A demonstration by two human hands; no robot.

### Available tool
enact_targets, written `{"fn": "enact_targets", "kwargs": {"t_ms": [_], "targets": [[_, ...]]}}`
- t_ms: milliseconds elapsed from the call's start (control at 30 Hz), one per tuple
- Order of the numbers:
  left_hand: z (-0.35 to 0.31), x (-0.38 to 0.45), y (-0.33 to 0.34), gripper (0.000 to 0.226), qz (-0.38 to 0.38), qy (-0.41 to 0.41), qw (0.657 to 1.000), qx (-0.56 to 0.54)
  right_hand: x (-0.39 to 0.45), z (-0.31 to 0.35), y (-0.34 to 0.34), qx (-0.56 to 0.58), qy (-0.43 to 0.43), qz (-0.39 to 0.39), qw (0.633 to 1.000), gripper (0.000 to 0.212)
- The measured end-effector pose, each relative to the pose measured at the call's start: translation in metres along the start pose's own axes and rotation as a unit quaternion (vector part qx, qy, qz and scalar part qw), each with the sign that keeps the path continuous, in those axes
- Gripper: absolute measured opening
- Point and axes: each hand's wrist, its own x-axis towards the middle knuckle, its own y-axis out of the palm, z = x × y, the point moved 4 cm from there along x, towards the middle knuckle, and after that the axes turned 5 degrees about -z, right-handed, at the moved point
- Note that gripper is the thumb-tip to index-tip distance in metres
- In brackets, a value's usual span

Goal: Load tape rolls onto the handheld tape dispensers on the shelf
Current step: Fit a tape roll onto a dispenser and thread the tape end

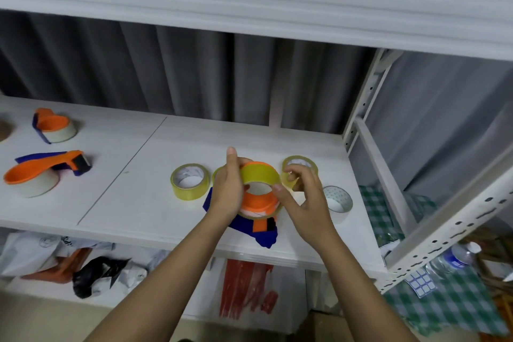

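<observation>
The left hand (226, 189) grips a yellowish tape roll (259, 176) and the orange and blue dispenser (256, 212) on which this roll sits, the fingers curled around the roll's left side. The right hand (301, 197) pinches the loose end of the tape (290, 182) between thumb and fingers, just beside the right side of the roll. Both are held over the front edge of the white shelf (133, 197), to the right of its middle seam; I cannot tell if the dispenser touches the board.

On the shelf behind the hands lie other rolls: one yellow roll (190, 180) just left of the left hand, one more (301, 164) behind the right hand, and a paler roll (337, 198) near the right edge. Another is mostly hidden behind the left hand. At the left part of the shelf two more dispensers with rolls on them rest well apart from the hands, one (54, 125) toward the back edge and one (41, 172) nearer the front edge
</observation>
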Motion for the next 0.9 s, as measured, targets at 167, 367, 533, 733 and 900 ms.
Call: {"fn": "enact_targets", "kwargs": {"t_ms": [167, 367, 533, 733, 900], "targets": [[0.002, 0.004, -0.002, 0.068, 0.054, 0.026, 0.997, -0.047, 0.006, 0.001, 0.001, 0.143, 0.112, 0.198, 0.963, 0.049], [0.003, 0.017, -0.010, 0.065, 0.052, 0.027, 0.996, -0.061, 0.014, 0.009, 0.015, 0.149, 0.088, 0.193, 0.966, 0.041], [0.002, 0.026, -0.018, 0.066, 0.055, 0.031, 0.997, -0.052, 0.018, 0.012, 0.025, 0.156, 0.084, 0.206, 0.962, 0.031], [0.008, 0.021, -0.023, 0.044, 0.148, 0.015, 0.988, 0.051, 0.024, -0.002, 0.025, 0.201, 0.122, 0.185, 0.954, 0.044], [0.013, 0.006, -0.027, 0.025, 0.189, 0.046, 0.980, 0.045, 0.019, -0.021, 0.035, 0.146, 0.174, 0.107, 0.968, 0.048]]}}
